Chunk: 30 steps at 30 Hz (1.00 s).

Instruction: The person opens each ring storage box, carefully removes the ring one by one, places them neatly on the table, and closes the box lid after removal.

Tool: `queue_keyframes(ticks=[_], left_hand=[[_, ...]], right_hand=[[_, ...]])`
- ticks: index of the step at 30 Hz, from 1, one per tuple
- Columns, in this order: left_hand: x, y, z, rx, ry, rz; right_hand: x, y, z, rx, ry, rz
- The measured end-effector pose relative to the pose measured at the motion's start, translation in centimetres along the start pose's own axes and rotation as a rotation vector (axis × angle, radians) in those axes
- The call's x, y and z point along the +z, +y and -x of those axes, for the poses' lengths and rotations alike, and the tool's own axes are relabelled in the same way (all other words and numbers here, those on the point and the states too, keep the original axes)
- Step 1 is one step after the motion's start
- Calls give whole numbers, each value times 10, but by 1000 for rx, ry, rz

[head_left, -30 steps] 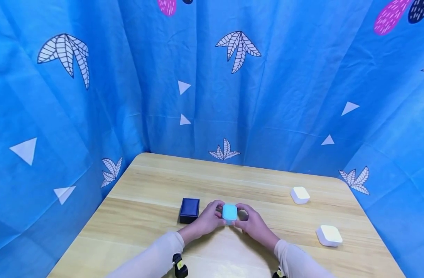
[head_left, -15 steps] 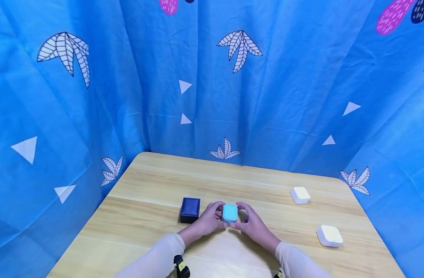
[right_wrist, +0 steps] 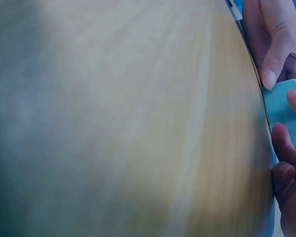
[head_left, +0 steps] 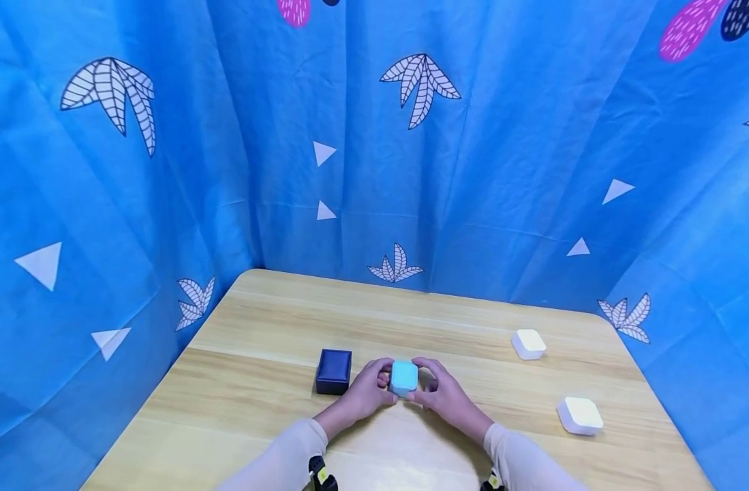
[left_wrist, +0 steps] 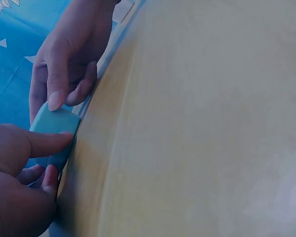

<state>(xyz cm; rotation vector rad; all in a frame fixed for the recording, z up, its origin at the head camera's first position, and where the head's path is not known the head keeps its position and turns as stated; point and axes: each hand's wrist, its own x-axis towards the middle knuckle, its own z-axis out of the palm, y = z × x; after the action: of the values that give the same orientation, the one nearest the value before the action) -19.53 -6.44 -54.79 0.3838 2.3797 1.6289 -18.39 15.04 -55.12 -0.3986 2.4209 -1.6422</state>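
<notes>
A turquoise box [head_left: 404, 378] in two hands
The left hand [head_left: 363, 393] and right hand [head_left: 446, 395] pinch it from opposite sides, between a dark blue box [head_left: 334, 371] and two white boxes [head_left: 580, 416] on the wooden table [head_left: 239, 409].

Table [head_left: 441, 320]: light wood, visible grain, rounded far corners, glare near the front edge. Fills most of both wrist views, blurry in the right one. Navy box [head_left: 334, 372] sits left of center, dark sides, flat top panel inside a raised rim. Two white boxes on the right, rounded corners, apart: one farther back [head_left: 529, 344], one nearer the front [head_left: 579, 415]. Blue curtain [head_left: 503, 170] behind and on both sides, creased. Print: white leaves [head_left: 421, 102], pale triangles [head_left: 43, 264], magenta drops [head_left: 690, 31], black drops [head_left: 744, 19] along the top.
</notes>
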Motion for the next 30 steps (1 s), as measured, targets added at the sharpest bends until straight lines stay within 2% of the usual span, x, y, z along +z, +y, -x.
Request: queue_keyframes(ticks=[4,9,21,30], left_hand=[[2,-2,-1,20,17,-28],[3,-4,-2,42,32,-52],[3,-1,-1,47,47,-61],[4,-4,2,48,60,-64]], right_hand=[[-1,1,-1,-15,11,24],[-1,0,-2,4,16,25],[-4,0,-4,33,17,16],[-7,1,-5,28,-16,11]])
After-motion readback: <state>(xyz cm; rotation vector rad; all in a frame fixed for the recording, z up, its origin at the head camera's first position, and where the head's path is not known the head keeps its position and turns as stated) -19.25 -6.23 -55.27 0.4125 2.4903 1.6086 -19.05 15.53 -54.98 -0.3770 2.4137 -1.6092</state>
